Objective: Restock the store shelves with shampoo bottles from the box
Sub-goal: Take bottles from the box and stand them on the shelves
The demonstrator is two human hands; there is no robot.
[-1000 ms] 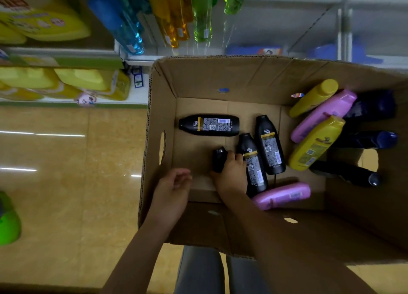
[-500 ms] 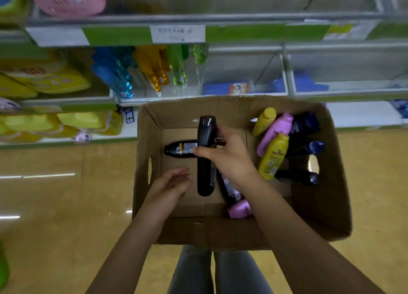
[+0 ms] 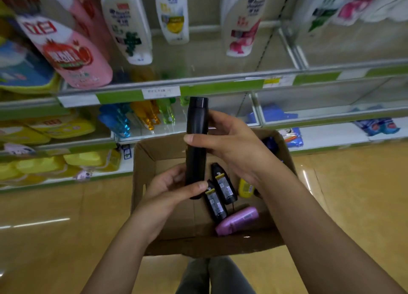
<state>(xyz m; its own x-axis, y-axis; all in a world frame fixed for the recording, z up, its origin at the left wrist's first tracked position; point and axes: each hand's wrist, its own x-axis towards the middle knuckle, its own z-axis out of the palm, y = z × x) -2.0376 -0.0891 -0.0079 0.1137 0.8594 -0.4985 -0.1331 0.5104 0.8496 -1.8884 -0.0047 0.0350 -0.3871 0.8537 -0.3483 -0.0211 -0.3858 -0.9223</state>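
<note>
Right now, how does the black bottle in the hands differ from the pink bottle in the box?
The black bottle is upright, gripped by both hands, left hand low, right hand higher; the pink bottle lies on its side in the box, untouched. Black looks longer and slimmer; pink looks shorter and rounder.

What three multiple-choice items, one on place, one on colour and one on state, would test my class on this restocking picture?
1. Where does the pink bottle lie?
A. in the box
B. on the floor
C. on a shelf

2. What colour is the bottle held in both hands?
A. yellow
B. black
C. white

3. How is the held bottle placed?
A. lying flat in the box
B. upright, cap up
C. cap down

Answers:
1 A, it rests on the box bottom at the near side.
2 B, its body and cap are black.
3 B, the right hand grips its middle and the left hand its base, cap uppermost.
</note>
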